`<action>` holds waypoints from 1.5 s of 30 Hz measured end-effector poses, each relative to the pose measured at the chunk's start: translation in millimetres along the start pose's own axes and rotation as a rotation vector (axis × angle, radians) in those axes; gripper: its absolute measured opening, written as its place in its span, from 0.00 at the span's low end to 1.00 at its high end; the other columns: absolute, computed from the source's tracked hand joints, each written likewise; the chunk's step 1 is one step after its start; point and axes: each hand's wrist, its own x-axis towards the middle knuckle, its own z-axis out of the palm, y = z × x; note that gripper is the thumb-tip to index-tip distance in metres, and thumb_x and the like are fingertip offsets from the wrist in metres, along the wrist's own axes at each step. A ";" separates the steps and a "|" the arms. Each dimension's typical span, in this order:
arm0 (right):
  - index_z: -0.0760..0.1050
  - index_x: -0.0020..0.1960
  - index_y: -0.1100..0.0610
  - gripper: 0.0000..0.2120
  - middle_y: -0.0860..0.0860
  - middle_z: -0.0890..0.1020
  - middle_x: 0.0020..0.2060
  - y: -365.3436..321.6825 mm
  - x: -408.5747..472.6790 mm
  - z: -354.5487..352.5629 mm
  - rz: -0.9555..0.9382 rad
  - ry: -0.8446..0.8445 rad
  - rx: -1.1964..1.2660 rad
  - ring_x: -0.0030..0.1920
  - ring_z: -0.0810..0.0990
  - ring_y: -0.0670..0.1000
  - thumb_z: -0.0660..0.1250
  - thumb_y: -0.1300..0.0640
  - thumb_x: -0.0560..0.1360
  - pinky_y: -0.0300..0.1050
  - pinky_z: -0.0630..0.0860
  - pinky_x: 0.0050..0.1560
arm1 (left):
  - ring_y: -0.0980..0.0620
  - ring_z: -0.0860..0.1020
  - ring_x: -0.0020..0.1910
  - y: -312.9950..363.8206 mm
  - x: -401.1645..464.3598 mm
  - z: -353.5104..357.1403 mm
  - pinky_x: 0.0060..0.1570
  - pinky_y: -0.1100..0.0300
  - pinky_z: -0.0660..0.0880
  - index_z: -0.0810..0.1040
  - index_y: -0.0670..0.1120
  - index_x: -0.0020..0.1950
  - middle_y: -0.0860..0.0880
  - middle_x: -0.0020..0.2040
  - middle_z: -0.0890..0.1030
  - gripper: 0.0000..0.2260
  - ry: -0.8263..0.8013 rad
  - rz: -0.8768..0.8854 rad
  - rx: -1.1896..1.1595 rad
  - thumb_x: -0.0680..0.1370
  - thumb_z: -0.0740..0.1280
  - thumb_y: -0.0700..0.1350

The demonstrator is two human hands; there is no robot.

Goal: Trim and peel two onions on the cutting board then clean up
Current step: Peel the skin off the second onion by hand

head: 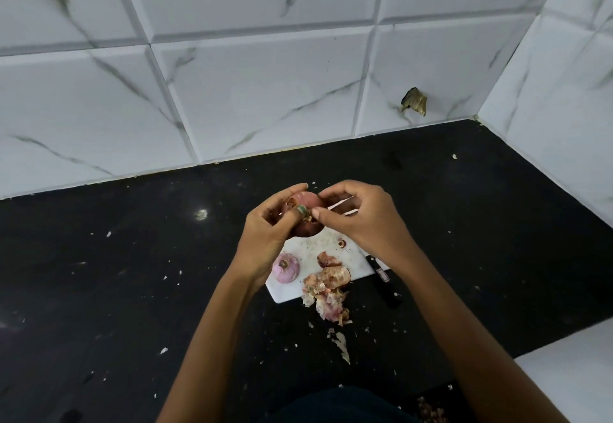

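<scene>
Knife (384, 281) blade hidden under right wrist; held onion (306, 220) partly covered.

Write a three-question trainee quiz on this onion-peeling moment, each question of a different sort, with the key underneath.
1. True or false: the peeled onion lies on the cutting board.
2. Multiple choice: where does the knife lie? A) in the right hand B) at the board's right edge, its handle on the counter C) on the wall
3. Fill in: the left hand holds the second ___ above the board while the right hand pinches at its skin.

Key
1. True.
2. B.
3. onion; the peel pile sits at the board's near edge.
</scene>
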 end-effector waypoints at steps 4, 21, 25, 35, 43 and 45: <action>0.81 0.49 0.54 0.10 0.45 0.83 0.40 0.5 -2.3 1.9 0.012 0.037 0.007 0.39 0.83 0.42 0.75 0.57 0.68 0.36 0.80 0.40 | 0.46 0.81 0.56 -0.6 0.2 -2.8 0.52 0.56 0.80 0.79 0.48 0.62 0.43 0.58 0.82 0.15 -0.031 0.049 0.116 0.79 0.64 0.35; 0.82 0.51 0.58 0.09 0.49 0.81 0.48 10.0 -5.9 9.7 -0.291 0.105 0.041 0.49 0.81 0.45 0.74 0.60 0.71 0.38 0.79 0.49 | 0.49 0.82 0.55 -2.2 1.4 -1.3 0.50 0.58 0.80 0.79 0.48 0.61 0.46 0.56 0.83 0.12 0.013 0.035 0.016 0.80 0.63 0.38; 0.81 0.47 0.60 0.04 0.51 0.81 0.45 15.3 -4.9 19.2 -0.421 0.244 -0.105 0.47 0.80 0.45 0.70 0.63 0.73 0.42 0.79 0.49 | 0.49 0.84 0.50 -2.4 0.4 2.0 0.46 0.62 0.80 0.79 0.46 0.61 0.46 0.54 0.84 0.12 0.028 0.042 -0.001 0.80 0.63 0.37; 0.81 0.52 0.58 0.07 0.48 0.83 0.45 10.8 -3.4 14.1 -0.141 0.067 0.052 0.46 0.82 0.42 0.71 0.61 0.73 0.31 0.77 0.43 | 0.44 0.81 0.57 -11.1 1.5 -7.9 0.54 0.52 0.80 0.79 0.48 0.62 0.44 0.58 0.81 0.14 0.018 0.053 0.136 0.79 0.65 0.37; 0.81 0.44 0.59 0.05 0.48 0.83 0.36 12.4 -3.6 14.3 -0.100 0.123 -0.033 0.37 0.82 0.44 0.73 0.64 0.69 0.35 0.79 0.37 | 0.46 0.81 0.57 -15.9 1.2 -7.1 0.55 0.50 0.80 0.79 0.46 0.64 0.44 0.59 0.81 0.15 -0.041 0.053 0.191 0.79 0.64 0.35; 0.81 0.42 0.57 0.05 0.46 0.82 0.34 16.8 -2.9 16.1 -0.099 0.191 -0.048 0.35 0.81 0.43 0.71 0.65 0.69 0.36 0.78 0.37 | 0.47 0.81 0.57 -14.4 0.2 -4.9 0.55 0.52 0.80 0.79 0.47 0.63 0.44 0.59 0.81 0.16 -0.041 0.058 0.178 0.79 0.63 0.33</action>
